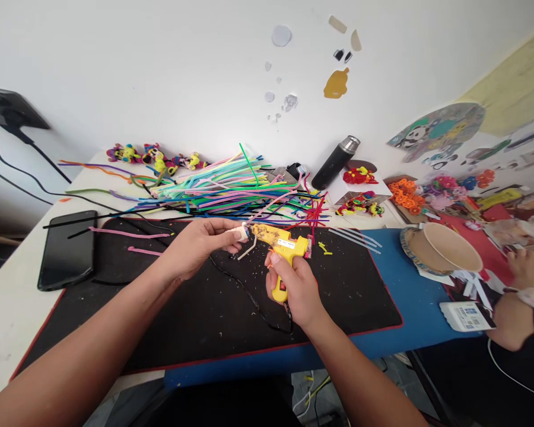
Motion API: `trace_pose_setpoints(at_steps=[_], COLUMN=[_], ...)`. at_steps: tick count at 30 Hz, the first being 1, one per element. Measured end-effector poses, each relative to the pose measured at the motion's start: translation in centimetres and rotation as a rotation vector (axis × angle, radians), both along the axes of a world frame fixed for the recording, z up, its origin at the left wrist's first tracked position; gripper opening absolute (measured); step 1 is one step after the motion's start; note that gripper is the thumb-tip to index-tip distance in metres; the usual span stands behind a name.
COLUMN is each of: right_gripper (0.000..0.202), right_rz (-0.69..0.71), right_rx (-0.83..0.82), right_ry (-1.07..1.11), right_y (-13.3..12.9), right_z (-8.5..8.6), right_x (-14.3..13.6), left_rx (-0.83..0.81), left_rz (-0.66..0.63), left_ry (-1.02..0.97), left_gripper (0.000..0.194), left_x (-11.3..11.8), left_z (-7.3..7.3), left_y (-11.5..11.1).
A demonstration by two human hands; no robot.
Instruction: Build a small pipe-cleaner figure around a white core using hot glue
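My right hand is wrapped round the grip of a yellow hot glue gun, whose stained nozzle end points left. In my left hand, thumb and fingers pinch a small whitish piece with a dark end, possibly made of pipe cleaner. The nozzle is close to this piece; I cannot tell whether they touch. Beneath both hands lies a black mat with a red edge, and a dark cord trails from the gun across it. A large heap of colourful pipe cleaners spreads behind the hands.
A phone lies at the left. Pipe-cleaner figures line the wall, and a black flask leans behind. Clear glue sticks lie right of the gun. Bowls stand farther right, near another person's hand.
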State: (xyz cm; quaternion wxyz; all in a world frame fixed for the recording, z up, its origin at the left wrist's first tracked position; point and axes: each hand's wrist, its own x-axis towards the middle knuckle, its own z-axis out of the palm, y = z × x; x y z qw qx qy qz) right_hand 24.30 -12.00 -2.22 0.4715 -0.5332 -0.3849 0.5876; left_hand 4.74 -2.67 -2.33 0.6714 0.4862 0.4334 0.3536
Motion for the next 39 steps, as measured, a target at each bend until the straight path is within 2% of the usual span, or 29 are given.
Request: trace_pose_setpoints(at_steps=[11,15,19,22,26,31,35,39], right_gripper=[0.04,0.039,0.042,0.035,0.023,0.033,0.043,0.047], right_rz=[-0.028,-0.059,0.025,0.168,0.368,0.497,0.532,0.526], right_rx=[0.016,0.008,-0.05,0.02,0.212,0.332,0.398,0.409], right_ry=[0.077,0.071,-0.105,-0.318,-0.735,-1.049,-1.164,-1.062], right_y=[0.1,-0.1,-0.8,-1.3,-1.0,0.7,2.0,2.6], right_z=[-0.6,-1.0,-2.0,-2.6,-2.4,-2.1,-2.7,-3.1], right_x=[0.1,0.3,0.0,-0.7,-2.0,-4.1,-5.2,-5.0], left_rx=[-0.033,-0.021,0.063,0.122,0.18,0.247,0.28,0.314], left_rz=[-0.032,0.053,0.275,0.361,0.317,0.219,0.166,0.153], left_ry=[-0.002,-0.05,-0.188,-0.188,-0.118,0.036,0.15,0.205], left_gripper=[0.036,0.033,0.024,0.022,0.023,0.032,0.042,0.044], left_x=[0.2,-0.9,-2.7,-3.5,-3.0,-2.2,-2.1,-2.0], left_z=[-0.1,0.8,2.3,3.0,2.8,2.2,2.1,1.9], left_y=[0.0,0.3,1.1,1.3,1.0,0.5,0.4,0.3])
